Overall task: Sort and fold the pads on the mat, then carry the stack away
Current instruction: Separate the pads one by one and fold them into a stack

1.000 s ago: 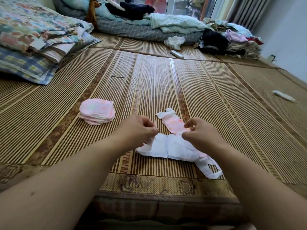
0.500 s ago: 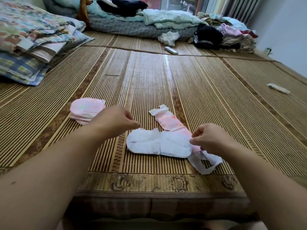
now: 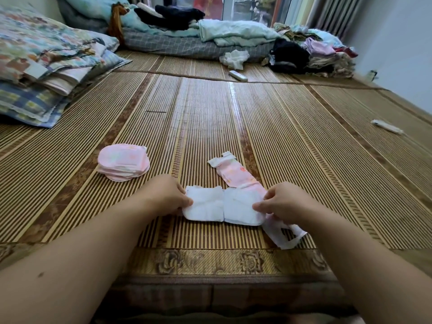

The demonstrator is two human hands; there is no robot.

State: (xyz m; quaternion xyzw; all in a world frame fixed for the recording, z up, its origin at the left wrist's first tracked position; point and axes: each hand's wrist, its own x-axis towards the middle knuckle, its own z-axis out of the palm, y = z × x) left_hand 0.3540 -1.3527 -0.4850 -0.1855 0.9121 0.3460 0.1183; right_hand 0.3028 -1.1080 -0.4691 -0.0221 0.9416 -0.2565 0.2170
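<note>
A white pad point(image 3: 223, 206) lies flat and unfolded on the bamboo mat point(image 3: 210, 118) near its front edge. My left hand point(image 3: 167, 195) pinches the pad's left end. At the pad's right end, my right hand point(image 3: 284, 203) pinches it with curled fingers. A pink-backed pad point(image 3: 236, 171) stretches away behind the white one, partly under it. A white strip point(image 3: 281, 232) trails on the mat under my right wrist. A stack of folded pink pads point(image 3: 123, 162) sits to the left, apart from both hands.
Folded quilts point(image 3: 42, 61) pile at the left. Bedding and heaps of clothes point(image 3: 304, 52) line the far edge, with a white remote point(image 3: 238, 76) in front. A small white wrapper point(image 3: 387, 126) lies at the right. The mat's patterned border point(image 3: 210, 260) runs along the front.
My left hand came back from near the pink stack to the white pad's left end and took hold of it. My right hand stayed at the pad's right end.
</note>
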